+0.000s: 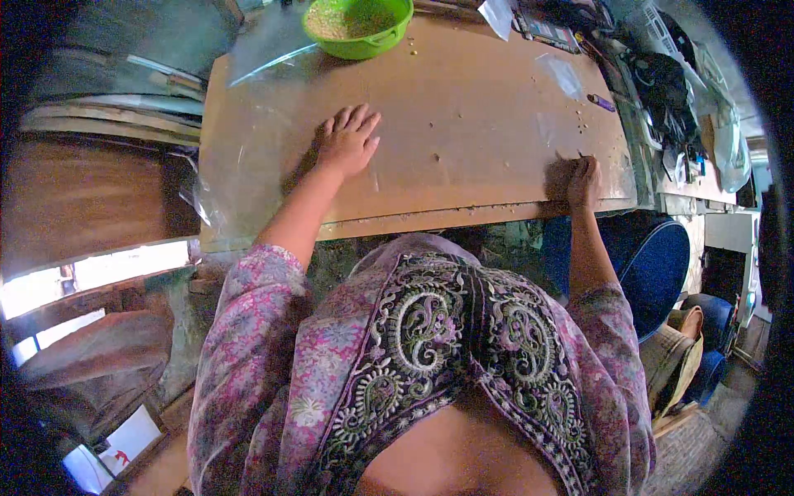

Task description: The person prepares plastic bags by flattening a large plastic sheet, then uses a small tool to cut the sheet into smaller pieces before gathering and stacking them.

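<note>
The table (496, 99) lies straight in front of the person, a broad brown top with its near edge close to the body. The left hand (346, 149) rests palm down on its left half, fingers a little apart and pointing away from the body. The right hand (585, 180) is at the near right part of the table, its fingers curled in close together — a small dark tip shows by them, but I cannot tell whether they hold it.

Small crumbs (437, 157) are scattered between the hands, with more near the right edge and along the near edge. Clear plastic (240, 165) covers the left end of the table and hangs over its edge. A green bowl (351, 48) stands at the far side, beyond the left hand, with pale yellow grains (339, 23) inside. Toward the far right lie a clear bag (564, 76) and, near it, a purple tube (601, 102).

Farther right, past the table, there is a heap of black plastic (662, 87). Below that, beside the right forearm, stands a dark blue barrel (653, 269) — its side turned toward the table.
</note>
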The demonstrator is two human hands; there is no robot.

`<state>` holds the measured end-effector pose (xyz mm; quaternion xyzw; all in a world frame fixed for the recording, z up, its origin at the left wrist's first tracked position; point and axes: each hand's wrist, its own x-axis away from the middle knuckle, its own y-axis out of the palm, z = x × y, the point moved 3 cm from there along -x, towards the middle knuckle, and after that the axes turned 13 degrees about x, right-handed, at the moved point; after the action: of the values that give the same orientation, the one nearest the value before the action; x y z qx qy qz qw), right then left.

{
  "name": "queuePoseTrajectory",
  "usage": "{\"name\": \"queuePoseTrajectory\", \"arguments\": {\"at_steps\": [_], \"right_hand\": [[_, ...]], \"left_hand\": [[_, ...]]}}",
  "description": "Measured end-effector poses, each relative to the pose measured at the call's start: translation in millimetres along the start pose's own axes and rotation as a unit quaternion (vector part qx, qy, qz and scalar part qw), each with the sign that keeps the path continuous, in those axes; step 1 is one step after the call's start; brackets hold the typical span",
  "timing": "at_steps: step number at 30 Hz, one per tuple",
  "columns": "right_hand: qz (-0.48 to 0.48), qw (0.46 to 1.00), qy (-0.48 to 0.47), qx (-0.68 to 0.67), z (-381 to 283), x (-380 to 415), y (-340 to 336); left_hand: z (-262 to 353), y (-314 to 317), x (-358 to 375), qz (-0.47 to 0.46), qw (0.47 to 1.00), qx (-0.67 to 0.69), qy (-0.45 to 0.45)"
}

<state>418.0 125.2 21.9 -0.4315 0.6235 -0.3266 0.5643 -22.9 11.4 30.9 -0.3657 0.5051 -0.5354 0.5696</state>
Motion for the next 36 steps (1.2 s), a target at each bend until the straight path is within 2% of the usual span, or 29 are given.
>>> {"name": "queuePoseTrajectory", "arguments": {"at_steps": [4,9,12,16,19,23,26,28,29,31,32,33,34,35,36], "right_hand": [[0.0,0.999,-0.002,-0.047,13.4,-1.6,16.9],[-0.012,0.999,0.004,-0.039,14.0,-1.8,17.7],[-0.015,0.999,0.01,-0.039,12.8,-0.6,16.6],[0.002,1.0,-0.006,0.022,1.6,0.7,2.8],[0.002,1.0,0.023,-0.017,9.7,0.9,14.4],[-0.013,1.0,0.01,0.011,10.2,-0.1,14.2],[-0.016,0.999,0.027,-0.011,8.9,0.2,11.9],[-0.056,0.987,0.095,-0.116,13.5,0.3,15.3],[-0.055,0.987,0.095,-0.115,13.4,0.7,14.9],[-0.009,1.0,0.007,0.016,7.6,1.2,7.9],[-0.006,1.0,0.005,0.018,-4.4,0.7,-4.6],[-0.063,0.989,0.117,-0.071,-12.8,1.5,-13.6],[-0.119,0.954,0.225,-0.159,-18.2,2.1,-17.5],[-0.117,0.955,0.22,-0.158,-12.8,-0.5,5.8],[0.038,0.98,0.092,-0.174,-7.5,-3.2,38.8]], "left_hand": [[-5.6,-1.0,7.5,-0.032,0.999,0.003,0.004],[-11.9,-2.6,8.5,-0.075,0.997,0.012,0.014],[-16.0,0.7,9.7,-0.047,0.998,0.014,0.037],[-12.2,-3.9,9.7,-0.055,0.998,0.014,0.033],[-11.4,-4.8,10.0,-0.051,0.998,0.006,0.021],[-9.7,-6.0,10.6,-0.046,0.999,0.008,0.007],[-9.6,-6.9,10.7,-0.036,0.999,0.01,0.002],[-9.7,-8.8,9.5,-0.032,0.999,0.01,-0.001],[-9.4,-9.6,9.2,-0.031,0.999,0.011,-0.002],[-8.6,-8.5,10.0,-0.029,0.999,0.016,-0.003],[-9.5,-7.6,9.4,-0.031,0.999,0.027,-0.009],[-11.3,-7.3,8.5,-0.031,0.999,0.036,-0.016],[-12.0,-8.4,8.2,-0.027,0.999,0.038,-0.017],[-11.4,-8.9,8.1,-0.026,0.999,0.033,-0.02],[-10.9,-8.4,9.4,-0.027,0.999,0.028,-0.024]]}}
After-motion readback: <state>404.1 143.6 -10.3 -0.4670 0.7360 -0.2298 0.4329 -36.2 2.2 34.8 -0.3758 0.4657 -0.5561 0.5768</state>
